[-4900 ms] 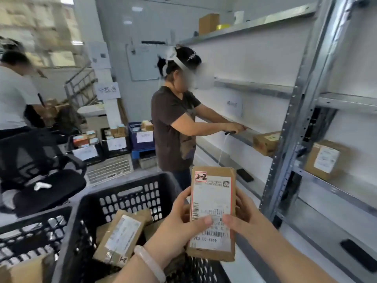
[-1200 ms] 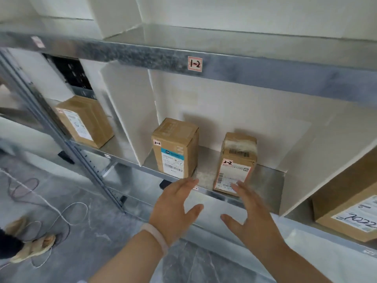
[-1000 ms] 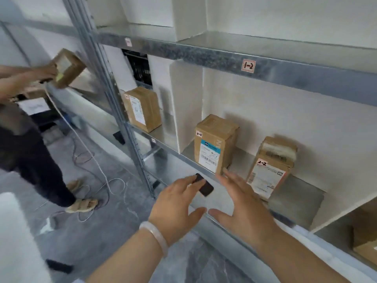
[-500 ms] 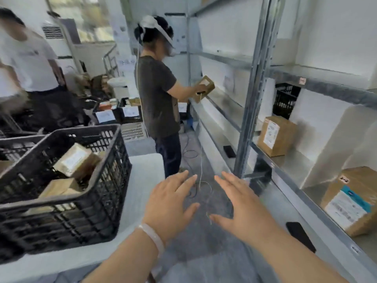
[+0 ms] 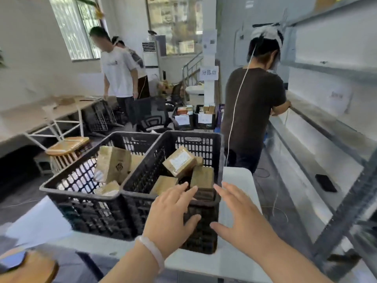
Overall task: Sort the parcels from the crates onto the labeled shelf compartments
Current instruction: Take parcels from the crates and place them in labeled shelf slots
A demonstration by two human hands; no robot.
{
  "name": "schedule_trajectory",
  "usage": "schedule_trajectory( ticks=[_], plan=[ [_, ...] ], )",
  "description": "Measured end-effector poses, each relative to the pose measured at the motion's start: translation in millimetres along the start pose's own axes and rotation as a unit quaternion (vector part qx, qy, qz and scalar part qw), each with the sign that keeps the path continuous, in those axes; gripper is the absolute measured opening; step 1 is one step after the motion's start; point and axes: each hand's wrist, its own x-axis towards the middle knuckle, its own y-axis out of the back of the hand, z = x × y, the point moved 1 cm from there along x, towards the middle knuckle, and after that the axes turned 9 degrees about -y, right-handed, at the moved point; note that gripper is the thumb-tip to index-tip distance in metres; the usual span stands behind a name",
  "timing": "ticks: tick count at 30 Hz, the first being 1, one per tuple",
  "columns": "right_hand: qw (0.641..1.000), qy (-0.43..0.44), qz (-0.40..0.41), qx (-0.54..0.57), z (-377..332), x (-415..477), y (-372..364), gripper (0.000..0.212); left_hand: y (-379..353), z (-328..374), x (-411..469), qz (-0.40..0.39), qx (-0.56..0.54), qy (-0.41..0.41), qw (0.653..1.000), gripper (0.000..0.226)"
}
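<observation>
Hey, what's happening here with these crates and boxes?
Someone is sorting parcels. The left hand and right hand are both open and empty, held out toward the near rim of the right crate, which has several cardboard parcels inside. The left crate beside it holds more. Another person in a dark shirt stands at the metal shelf.

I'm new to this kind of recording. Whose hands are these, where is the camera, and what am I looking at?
No robot here: a person wears one camera on the head, looking forward and down. Their left hand and right hand are both open and hold nothing, stretched toward the right crate. It and the left crate sit on a white table and contain brown parcels. The metal shelf stands at right, where another person works.
</observation>
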Motion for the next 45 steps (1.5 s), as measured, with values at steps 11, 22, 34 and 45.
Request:
schedule_trajectory(
  ticks=[11,22,34,45],
  plan=[
    [0.999,-0.003,-0.043,0.032,-56,93,-66,0.081,1,-113,14,-0.014,-0.033,0.067,0.997,0.067],
    [0.974,-0.151,-0.091,0.138,-6,222,-80,0.081,-35,-168,111,-0.034,-0.068,0.137,0.988,0.065],
    [0.895,-0.355,-0.187,0.195,23,312,-146,0.074,-115,-244,190,-0.151,-0.157,0.174,0.96,0.068],
    [0.848,-0.424,-0.191,0.255,31,356,-199,0.066,-179,-281,234,-0.216,-0.221,0.236,0.921,0.074]
  ],
)
